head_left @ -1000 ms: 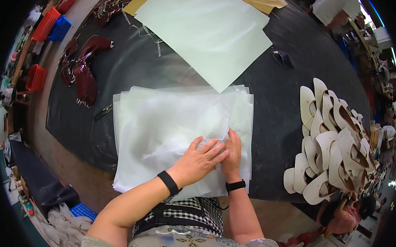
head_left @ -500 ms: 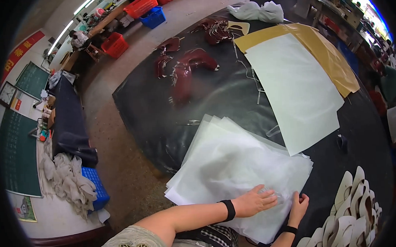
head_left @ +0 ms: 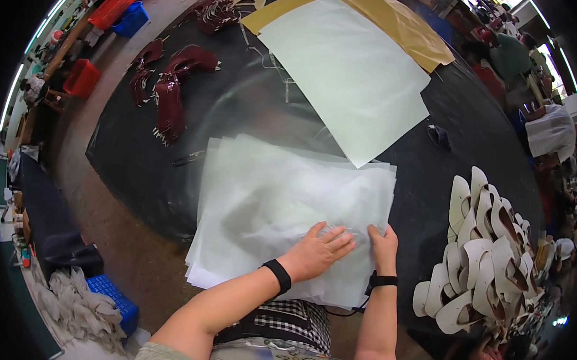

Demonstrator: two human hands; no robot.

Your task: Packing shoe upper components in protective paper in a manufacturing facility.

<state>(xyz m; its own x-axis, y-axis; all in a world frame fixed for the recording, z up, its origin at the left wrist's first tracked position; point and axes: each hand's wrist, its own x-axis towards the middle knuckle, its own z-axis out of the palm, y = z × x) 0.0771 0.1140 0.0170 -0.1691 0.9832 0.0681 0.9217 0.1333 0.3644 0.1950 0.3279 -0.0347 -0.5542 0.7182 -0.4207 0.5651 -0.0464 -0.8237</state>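
Observation:
A stack of thin translucent white sheets lies on the black table in front of me. My left hand rests flat on the stack near its front right corner, fingers spread and pointing right. My right hand presses the sheets' right edge beside it, fingers pointing up. Both wrists wear black bands. Neither hand lifts a sheet that I can see.
A large pale sheet lies on a tan sheet at the back. Dark red cut leather pieces lie back left. A pile of cream shoe-shaped cutouts sits right. Blue and red crates stand on the floor at left.
The view has swung back to the right and down, so the stack sits centred again. Both hands stay pressed on the stack's front right corner.

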